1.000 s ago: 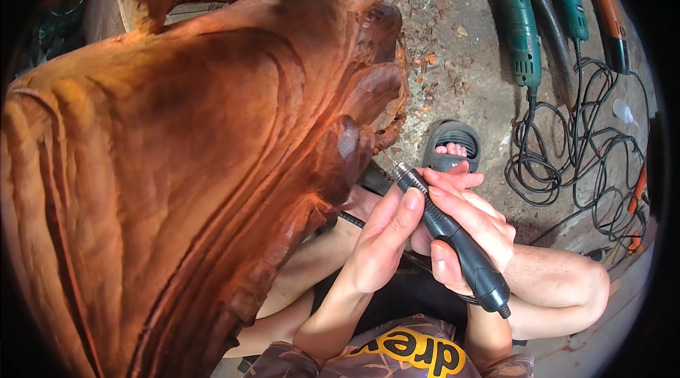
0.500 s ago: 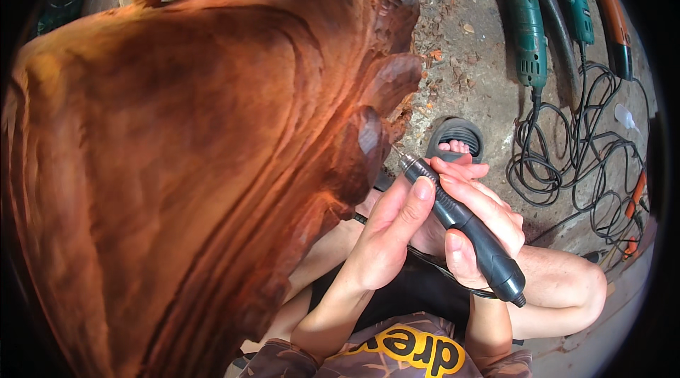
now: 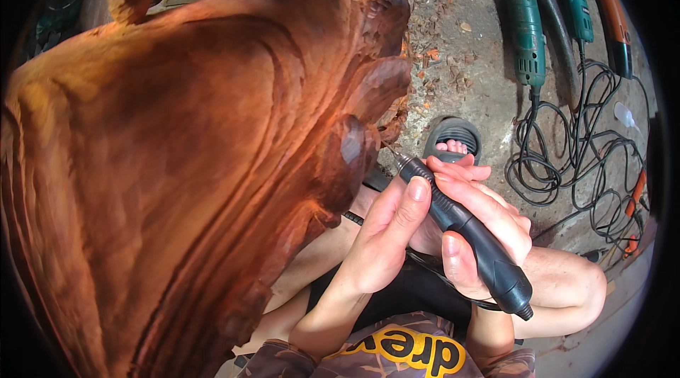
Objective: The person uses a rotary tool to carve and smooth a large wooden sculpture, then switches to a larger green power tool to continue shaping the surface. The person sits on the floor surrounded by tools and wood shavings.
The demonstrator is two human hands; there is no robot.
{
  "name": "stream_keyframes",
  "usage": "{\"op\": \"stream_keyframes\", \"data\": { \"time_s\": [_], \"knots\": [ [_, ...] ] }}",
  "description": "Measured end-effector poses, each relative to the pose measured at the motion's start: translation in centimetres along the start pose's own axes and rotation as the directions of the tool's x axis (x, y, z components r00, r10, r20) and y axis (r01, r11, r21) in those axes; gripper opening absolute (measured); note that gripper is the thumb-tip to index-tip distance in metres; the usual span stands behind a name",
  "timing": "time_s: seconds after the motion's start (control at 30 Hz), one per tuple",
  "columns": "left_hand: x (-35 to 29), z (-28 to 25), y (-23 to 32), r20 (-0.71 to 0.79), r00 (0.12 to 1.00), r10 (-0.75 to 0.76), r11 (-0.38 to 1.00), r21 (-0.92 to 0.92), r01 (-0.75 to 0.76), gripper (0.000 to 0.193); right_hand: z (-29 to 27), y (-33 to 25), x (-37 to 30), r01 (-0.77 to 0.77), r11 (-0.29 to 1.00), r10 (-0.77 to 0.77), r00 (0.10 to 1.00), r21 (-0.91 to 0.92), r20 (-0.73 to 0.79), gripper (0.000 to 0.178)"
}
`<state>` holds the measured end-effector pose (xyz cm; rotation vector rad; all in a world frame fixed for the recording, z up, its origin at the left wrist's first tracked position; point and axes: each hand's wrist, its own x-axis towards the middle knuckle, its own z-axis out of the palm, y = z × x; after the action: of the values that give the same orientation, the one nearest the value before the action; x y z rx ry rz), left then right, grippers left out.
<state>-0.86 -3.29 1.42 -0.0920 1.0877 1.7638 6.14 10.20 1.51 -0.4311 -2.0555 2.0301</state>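
Right of wood (image 3: 191, 116), left hand (image 3: 382, 236) pinches tool (image 3: 471, 236), right hand (image 3: 506, 226) wraps it; we best press lightly, bit (image 3: 392, 151) contact unclear.

The person wears a camouflage T-shirt (image 3: 354, 362) in muted brown and mauve-grey with paler tan blotches, its front carrying a rounded yellow print (image 3: 418, 354) with bold black lettering. The left sleeve (image 3: 278, 359) and right sleeve (image 3: 511, 365) share the pattern and end near the elbows, leaving the forearms, left hand (image 3: 386, 240) and right hand (image 3: 492, 215) bare. Black shorts (image 3: 382, 307) leave the knees uncovered. A dark grey slide sandal (image 3: 459, 128), rounded at the toe, has a ridged, open-toed footbed.
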Motion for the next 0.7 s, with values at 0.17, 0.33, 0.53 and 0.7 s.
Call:
{"op": "stream_keyframes", "data": {
  "time_s": [0.17,0.33,0.53,0.7],
  "knots": [
    [0.4,-0.3,-0.1,0.027,0.997,0.065,0.997,0.032,-0.066,0.053,-0.2,-0.2,0.2,-0.007,1.000,0.007,1.000,-0.006,-0.015,0.048],
    [0.5,0.5,-0.6,-0.005,0.999,-0.040,0.999,0.003,0.040,0.049,0.1,-0.1,-1.4,-0.053,0.996,0.063,0.989,0.077,-0.132,0.047],
    [0.7,0.8,-0.8,0.011,0.997,-0.080,0.985,0.155,0.077,0.042,0.2,1.1,-3.8,-0.194,0.950,0.242,0.954,0.246,-0.180,0.052],
    [1.0,0.6,-0.6,-0.035,0.997,-0.067,0.981,0.180,0.072,0.045,-0.7,1.4,-2.3,-0.143,0.963,0.172,0.979,0.227,-0.111,0.050]
  ]
}}
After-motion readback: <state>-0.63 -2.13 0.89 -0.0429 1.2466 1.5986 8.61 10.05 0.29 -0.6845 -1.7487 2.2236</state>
